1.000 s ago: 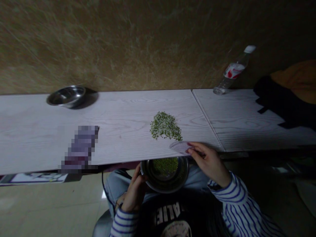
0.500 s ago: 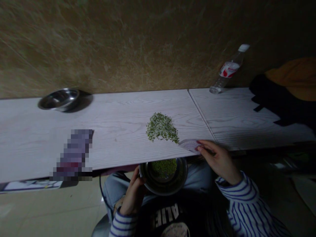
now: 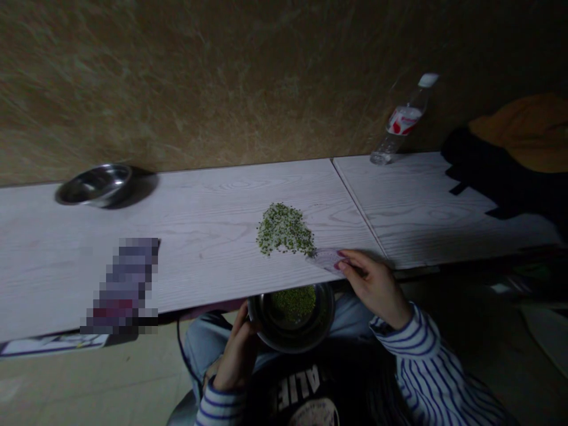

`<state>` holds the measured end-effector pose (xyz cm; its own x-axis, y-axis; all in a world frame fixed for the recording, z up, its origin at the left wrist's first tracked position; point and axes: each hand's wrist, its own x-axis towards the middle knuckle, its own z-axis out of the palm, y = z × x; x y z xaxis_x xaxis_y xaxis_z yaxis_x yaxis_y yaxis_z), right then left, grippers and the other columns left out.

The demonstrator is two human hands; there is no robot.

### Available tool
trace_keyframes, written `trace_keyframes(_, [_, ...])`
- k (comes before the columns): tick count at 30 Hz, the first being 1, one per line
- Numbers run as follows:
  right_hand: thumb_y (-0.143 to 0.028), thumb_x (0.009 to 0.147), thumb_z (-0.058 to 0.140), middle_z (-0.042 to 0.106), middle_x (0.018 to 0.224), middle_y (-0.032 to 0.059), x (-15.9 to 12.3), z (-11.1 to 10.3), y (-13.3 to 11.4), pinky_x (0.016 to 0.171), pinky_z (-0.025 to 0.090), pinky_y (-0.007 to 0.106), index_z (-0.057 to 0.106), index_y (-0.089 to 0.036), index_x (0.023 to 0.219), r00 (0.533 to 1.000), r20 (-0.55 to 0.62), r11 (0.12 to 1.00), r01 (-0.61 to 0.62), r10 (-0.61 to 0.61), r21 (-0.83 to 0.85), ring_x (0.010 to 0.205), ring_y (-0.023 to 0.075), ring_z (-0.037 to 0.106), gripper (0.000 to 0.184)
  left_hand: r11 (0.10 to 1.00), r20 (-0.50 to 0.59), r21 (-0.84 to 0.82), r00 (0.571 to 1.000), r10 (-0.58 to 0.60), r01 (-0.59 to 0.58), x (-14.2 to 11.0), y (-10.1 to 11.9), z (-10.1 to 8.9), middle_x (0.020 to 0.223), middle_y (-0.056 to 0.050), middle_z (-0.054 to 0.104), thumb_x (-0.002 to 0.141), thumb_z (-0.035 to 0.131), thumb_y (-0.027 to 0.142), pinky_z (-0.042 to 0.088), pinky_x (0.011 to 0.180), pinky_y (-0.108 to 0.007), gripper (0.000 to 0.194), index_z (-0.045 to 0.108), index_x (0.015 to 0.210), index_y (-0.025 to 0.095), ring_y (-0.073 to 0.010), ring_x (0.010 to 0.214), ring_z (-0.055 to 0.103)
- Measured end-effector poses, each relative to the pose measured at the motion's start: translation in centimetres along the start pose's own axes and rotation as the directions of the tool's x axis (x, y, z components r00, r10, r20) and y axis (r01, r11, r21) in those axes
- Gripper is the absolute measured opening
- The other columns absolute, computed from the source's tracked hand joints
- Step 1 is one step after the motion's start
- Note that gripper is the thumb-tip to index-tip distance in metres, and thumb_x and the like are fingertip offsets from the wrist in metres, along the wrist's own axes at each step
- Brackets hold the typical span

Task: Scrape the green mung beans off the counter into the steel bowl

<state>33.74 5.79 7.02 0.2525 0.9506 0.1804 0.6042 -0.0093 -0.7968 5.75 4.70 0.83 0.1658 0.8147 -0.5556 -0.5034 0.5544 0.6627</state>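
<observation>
My left hand (image 3: 238,350) grips the left rim of a steel bowl (image 3: 290,344), held over my lap just below the table's front edge. Green beans, apparently mung beans (image 3: 293,303), lie in the bowl. My right hand (image 3: 377,287) pinches a clear, half-round protractor (image 3: 327,259) between thumb and fingers, low over the tabletop. Its left end meets the lower right corner of a spread pile of green beans mixed with small white grains (image 3: 284,228). The pile has a curved notch in its near side.
A second steel bowl (image 3: 95,186) stands at the back left by the wall. Nearer the front lies a pixelated flat object (image 3: 126,284). At the back right are a plastic bottle (image 3: 399,124) and a dark and orange cloth item (image 3: 515,148). A seam (image 3: 357,207) crosses the white wooden table (image 3: 213,231).
The protractor moved right, away from the pile, then back left to its corner. The left hand still holds the bowl. The whole view has shifted, so the table things appear farther left.
</observation>
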Motion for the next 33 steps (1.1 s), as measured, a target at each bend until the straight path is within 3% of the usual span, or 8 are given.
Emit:
trace_keyframes(9, [-0.035,0.087,0.058,0.076,0.097,0.0111,1.8,-1.4,0.9,0.077,0.059,0.036,0.068,-0.018,0.11,0.998,-0.047,1.0,-0.031,0.03,-0.001,0.089,0.0241,0.073,0.031,1.0,-0.009,-0.005,1.0,-0.022,0.022,-0.2,0.1,0.3,0.108,-0.004,0.072,0.067,0.066,0.019,0.051,0.087,-0.038,0.046,0.066,0.112,0.028,-0.029,0.111,0.06])
trace_keyframes(14, [-0.036,0.087,0.057,0.075,0.099,0.0113,2.1,-1.1,0.7,0.078,0.058,0.037,0.068,-0.019,0.11,0.992,-0.127,0.999,-0.019,0.015,-0.029,0.089,0.0249,0.072,0.031,1.0,-0.016,-0.004,1.0,-0.018,0.018,-0.3,0.1,0.5,0.107,-0.005,0.072,0.067,0.065,0.019,0.051,0.088,-0.042,0.049,0.065,0.115,0.028,-0.0309,0.112,0.06])
trace_keyframes(24, [-0.034,0.088,0.057,0.076,0.099,0.0099,1.1,-0.4,-0.2,0.077,0.059,0.034,0.069,-0.02,0.109,0.998,-0.057,1.0,0.009,-0.01,-0.027,0.091,0.0235,0.072,0.028,1.0,-0.026,-0.01,1.0,0.004,-0.004,-0.4,0.1,0.7,0.114,-0.004,0.071,0.065,0.067,0.019,0.048,0.094,-0.041,0.047,0.068,0.111,0.028,-0.0299,0.118,0.057])
trace_keyframes(33, [-0.038,0.087,0.057,0.076,0.095,0.0117,1.8,-2.3,2.2,0.082,0.058,0.041,0.066,-0.018,0.11,0.981,-0.185,0.998,-0.058,0.054,-0.016,0.088,0.0253,0.072,0.032,1.0,-0.007,-0.005,1.0,0.001,-0.001,-0.3,0.0,0.6,0.112,-0.004,0.072,0.066,0.068,0.02,0.049,0.094,-0.037,0.047,0.068,0.113,0.027,-0.0285,0.114,0.059])
